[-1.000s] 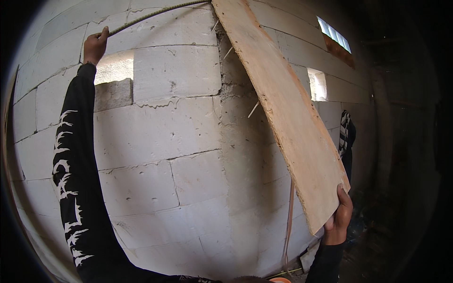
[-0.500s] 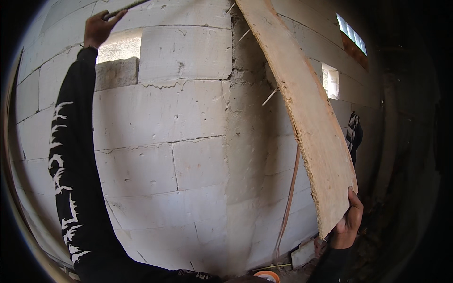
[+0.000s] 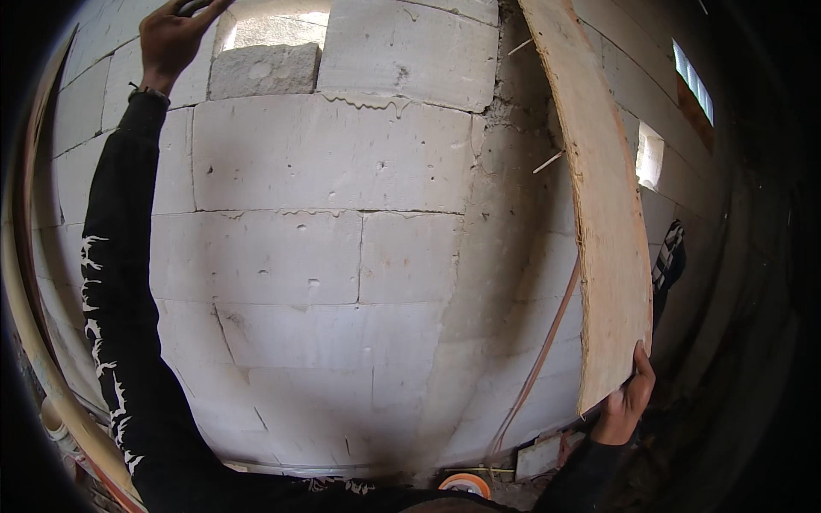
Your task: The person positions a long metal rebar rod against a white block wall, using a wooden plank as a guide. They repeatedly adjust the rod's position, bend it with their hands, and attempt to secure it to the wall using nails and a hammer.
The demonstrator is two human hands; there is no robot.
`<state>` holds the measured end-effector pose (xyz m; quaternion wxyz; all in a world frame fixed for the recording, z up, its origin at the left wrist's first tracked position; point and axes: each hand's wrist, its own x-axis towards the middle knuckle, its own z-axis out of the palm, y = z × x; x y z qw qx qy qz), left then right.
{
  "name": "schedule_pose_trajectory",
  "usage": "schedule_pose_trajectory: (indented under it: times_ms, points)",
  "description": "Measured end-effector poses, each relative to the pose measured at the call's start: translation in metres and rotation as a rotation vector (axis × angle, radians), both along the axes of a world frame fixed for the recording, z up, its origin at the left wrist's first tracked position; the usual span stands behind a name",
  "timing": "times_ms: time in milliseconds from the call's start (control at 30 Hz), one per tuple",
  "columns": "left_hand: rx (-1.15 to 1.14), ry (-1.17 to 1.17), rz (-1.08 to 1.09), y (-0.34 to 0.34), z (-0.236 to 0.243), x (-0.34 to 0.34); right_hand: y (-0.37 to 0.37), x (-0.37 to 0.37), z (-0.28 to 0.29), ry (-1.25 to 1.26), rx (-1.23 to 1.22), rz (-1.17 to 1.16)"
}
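Note:
A long wooden board (image 3: 611,222) with a rough, splintered edge leans upward along the corner of the block wall. Its top passes out of the picture. My right hand (image 3: 626,402) grips the lower end, thumb on the front face and fingers behind it. High on the left, my left hand (image 3: 169,43) is raised beside a small opening (image 3: 278,26) in the wall. Its fingers are curled and partly cut off by the upper edge; the thin dark rod they held a moment earlier barely shows now.
White block wall (image 3: 325,154) fills the view, with a grey mortar column (image 3: 505,205) and thin rods (image 3: 547,162) sticking out near the board. An orange-rimmed bucket (image 3: 464,485) stands low in front. A strap (image 3: 547,342) hangs behind the board; long poles (image 3: 64,393) curve along the left.
The view has shifted, so the wall sits further right and higher. My left hand is nearer the upper edge. The board looks more upright, still in my right hand.

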<state>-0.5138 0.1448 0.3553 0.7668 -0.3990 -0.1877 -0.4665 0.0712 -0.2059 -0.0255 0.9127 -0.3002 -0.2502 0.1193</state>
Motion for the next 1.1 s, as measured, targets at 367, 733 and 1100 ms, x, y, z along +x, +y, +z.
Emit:
schedule_pose_trajectory:
  times_ms: [367, 733, 1100]
  points:
    - [-0.221, -0.24, -0.884, 0.008, -0.042, 0.242, 0.017, 0.013, -0.007, 0.171, 0.256, 0.377]
    - [-0.522, -0.409, -0.803, -0.002, -0.072, 0.296, 0.024, 0.001, -0.009, 0.099, 0.263, 0.282]
    - [-0.505, -0.396, -0.947, 0.03, -0.099, 0.326, 0.047, 0.015, -0.024, 0.118, 0.278, 0.371]
